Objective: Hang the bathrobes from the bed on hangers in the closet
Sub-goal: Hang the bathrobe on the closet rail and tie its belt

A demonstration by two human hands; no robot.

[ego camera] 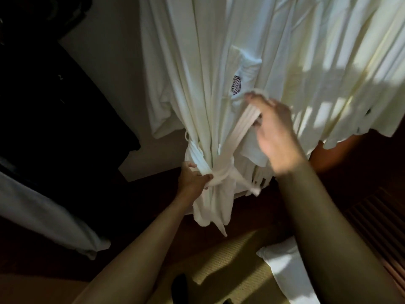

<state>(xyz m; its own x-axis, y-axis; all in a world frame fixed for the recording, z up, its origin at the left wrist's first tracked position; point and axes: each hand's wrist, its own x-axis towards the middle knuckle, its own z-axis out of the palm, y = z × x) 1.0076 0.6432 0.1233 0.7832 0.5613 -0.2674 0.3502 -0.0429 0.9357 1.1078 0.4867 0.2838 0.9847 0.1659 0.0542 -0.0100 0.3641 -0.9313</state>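
Note:
A white bathrobe (197, 73) with a dark crest on its chest pocket hangs in front of me. Its belt (238, 130) is wrapped round the gathered waist. My left hand (192, 181) grips the belt at the knot, low on the robe. My right hand (276, 132), blurred by motion, holds a length of the belt up and to the right, the strip running over its fingers. A second white bathrobe (339, 62) hangs to the right, lit in stripes. No hanger shows.
A dark closet panel (54, 106) stands at the left with a pale wall beside it. White cloth (43, 216) lies at lower left and another white piece (285, 266) at lower right. Dark wood floor and a woven mat (230, 260) are below.

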